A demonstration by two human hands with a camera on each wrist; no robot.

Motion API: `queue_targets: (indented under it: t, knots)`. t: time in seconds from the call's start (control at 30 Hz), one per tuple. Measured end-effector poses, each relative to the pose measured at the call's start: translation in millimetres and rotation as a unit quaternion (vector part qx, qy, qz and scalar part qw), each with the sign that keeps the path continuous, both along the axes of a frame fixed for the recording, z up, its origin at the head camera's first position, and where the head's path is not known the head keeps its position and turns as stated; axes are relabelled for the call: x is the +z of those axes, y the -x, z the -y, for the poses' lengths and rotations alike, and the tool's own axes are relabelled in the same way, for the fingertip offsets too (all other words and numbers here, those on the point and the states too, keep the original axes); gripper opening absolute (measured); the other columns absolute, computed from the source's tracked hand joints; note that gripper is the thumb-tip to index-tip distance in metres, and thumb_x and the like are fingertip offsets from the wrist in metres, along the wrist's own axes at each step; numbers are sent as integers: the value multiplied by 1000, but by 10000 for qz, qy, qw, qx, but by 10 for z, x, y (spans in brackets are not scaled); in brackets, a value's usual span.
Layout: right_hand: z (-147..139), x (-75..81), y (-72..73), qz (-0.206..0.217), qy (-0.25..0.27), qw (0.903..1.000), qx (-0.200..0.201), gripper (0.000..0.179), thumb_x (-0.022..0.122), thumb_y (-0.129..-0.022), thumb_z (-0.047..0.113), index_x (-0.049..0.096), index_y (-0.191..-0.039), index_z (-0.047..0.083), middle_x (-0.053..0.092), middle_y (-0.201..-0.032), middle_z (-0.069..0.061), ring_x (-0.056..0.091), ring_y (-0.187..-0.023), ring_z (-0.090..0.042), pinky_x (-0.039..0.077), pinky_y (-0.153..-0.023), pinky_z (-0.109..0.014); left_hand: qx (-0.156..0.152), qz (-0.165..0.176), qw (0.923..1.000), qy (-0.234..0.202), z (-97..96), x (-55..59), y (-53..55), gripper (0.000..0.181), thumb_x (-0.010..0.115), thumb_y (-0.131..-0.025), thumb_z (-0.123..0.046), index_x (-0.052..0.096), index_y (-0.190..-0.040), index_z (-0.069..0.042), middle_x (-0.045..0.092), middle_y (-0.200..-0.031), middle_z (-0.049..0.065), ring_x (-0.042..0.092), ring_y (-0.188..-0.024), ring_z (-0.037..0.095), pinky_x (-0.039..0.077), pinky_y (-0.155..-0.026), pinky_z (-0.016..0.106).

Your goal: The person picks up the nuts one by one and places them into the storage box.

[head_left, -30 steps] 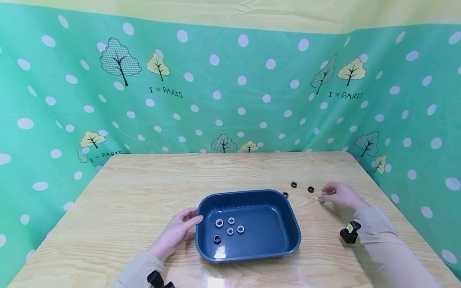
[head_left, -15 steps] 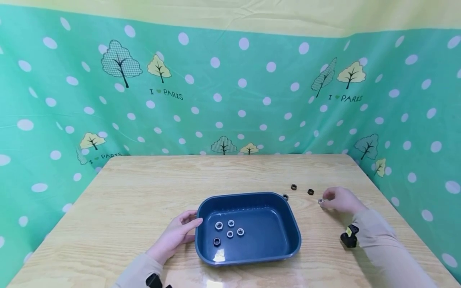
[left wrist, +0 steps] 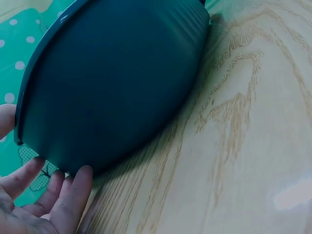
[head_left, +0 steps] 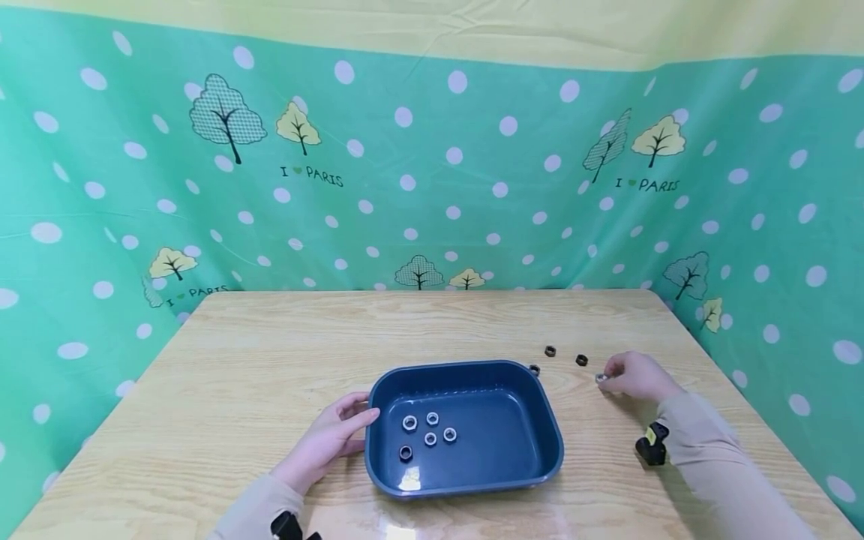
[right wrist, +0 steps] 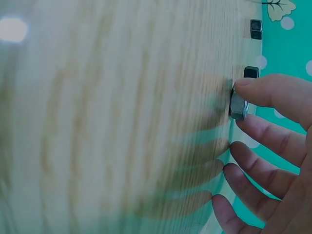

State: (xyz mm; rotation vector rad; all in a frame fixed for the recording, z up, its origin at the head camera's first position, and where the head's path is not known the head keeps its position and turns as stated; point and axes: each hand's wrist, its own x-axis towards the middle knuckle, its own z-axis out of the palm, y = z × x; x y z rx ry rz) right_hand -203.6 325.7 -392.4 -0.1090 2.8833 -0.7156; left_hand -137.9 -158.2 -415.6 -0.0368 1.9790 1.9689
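In the head view my left hand (head_left: 331, 431) holds a dark blue plastic tray (head_left: 466, 487) at its left end. Its thumb lies over the rim, and the left wrist view shows the other fingertips (left wrist: 84, 171) against the outer wall. Inside the tray are several silver hex nuts (head_left: 409, 424) and one dark nut (head_left: 406, 453). On the right side of the table, my right hand (head_left: 637, 376) pinches a silver hex nut (right wrist: 238, 105) between thumb and index finger, low at the tabletop. The remaining right fingertips touch the wood.
Two black nuts, one nearer (head_left: 582, 360) and one farther (head_left: 550, 350), lie left of my right hand. Another dark nut (head_left: 535, 370) sits just behind the tray's back right corner, partly hidden. A green dotted curtain (head_left: 432, 187) borders the wooden table (head_left: 270, 360) behind and at both sides.
My right thumb and index finger have closed on the silver nut, which now shows tilted at the fingertips. My left hand and the tray have stayed in place; the head view shifted slightly.
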Motion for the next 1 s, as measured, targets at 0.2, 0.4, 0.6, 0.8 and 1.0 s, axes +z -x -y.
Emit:
queue_targets:
  t: [0.2, 0.4, 0.6, 0.8, 1.0]
  knots:
    - [4, -15, -1, -66, -65, 10000, 17, 15, 70, -79, 15, 60, -75, 5, 53, -67, 0, 46, -61, -16, 38, -53, -28, -65, -48, 10000, 46, 7, 16, -20, 55, 58, -93, -23, 40, -135, 7, 49, -128, 21, 60, -98, 14, 56, -86, 39]
    - [6, -19, 8, -89, -138, 9999, -29, 15, 70, -79, 15, 59, -74, 5, 53, -66, 0, 46, -60, -15, 38, -53, -27, -79, -33, 10000, 3, 2, 13, -11, 54, 57, -94, -23, 39, -135, 7, 48, -129, 22, 60, -98, 14, 56, -86, 40]
    - [24, -4, 1, -23, -190, 9997, -126, 15, 69, -80, 15, 60, -75, 4, 54, -67, -1, 46, -61, -16, 38, -53, -27, -84, -40, 10000, 18, 4, 5, -7, 55, 58, -94, -23, 39, -136, 7, 47, -131, 25, 60, -98, 15, 56, -85, 40]
    - [40, 2, -5, -13, -236, 9995, -186, 15, 69, -80, 15, 61, -75, 4, 54, -67, -1, 46, -62, -17, 37, -53, -27, -10, -42, 10000, 56, 3, 11, 3, 55, 60, -92, -25, 41, -134, 6, 49, -130, 23, 61, -98, 15, 56, -86, 39]
    - [49, -10, -2, 35, -230, 9993, -309, 15, 69, -79, 15, 61, -74, 4, 55, -67, -1, 47, -61, -17, 38, -53, -27, 41, -10, 9999, 101, -2, 19, -8, 56, 60, -92, -25, 41, -134, 6, 48, -131, 25, 62, -98, 17, 56, -86, 40]
